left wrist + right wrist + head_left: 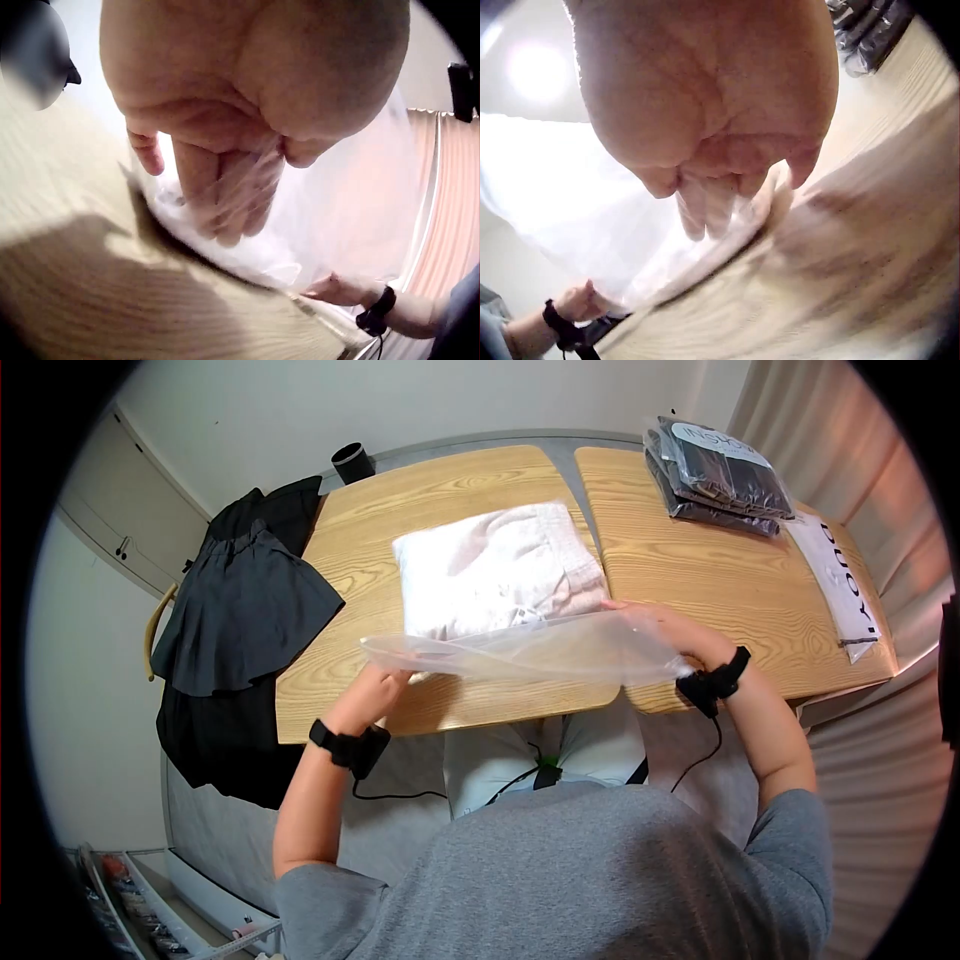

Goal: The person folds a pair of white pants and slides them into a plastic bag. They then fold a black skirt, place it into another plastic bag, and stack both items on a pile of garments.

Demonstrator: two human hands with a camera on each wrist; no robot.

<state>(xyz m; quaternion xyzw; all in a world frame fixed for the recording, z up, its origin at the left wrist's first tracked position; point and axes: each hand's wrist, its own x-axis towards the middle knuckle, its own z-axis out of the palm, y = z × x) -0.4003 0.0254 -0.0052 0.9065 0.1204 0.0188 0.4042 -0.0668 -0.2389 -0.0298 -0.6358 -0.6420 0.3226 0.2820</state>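
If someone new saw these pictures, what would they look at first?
Probably the big pale garment, folded on the table in the middle. Next, the clear bag stretched between the left hand and right hand, at the garment's near edge. Then maybe the dark grey skirt off to the left.

You have a thin, glossy, see-through plastic bag point(550, 652) by a soft, matt, pale cloth garment point(485, 575); your tabletop point(450, 485) looks like smooth, grained wood. Left, a matt cloth skirt point(245, 610); far right, shiny plastic-wrapped packages point(715, 475).
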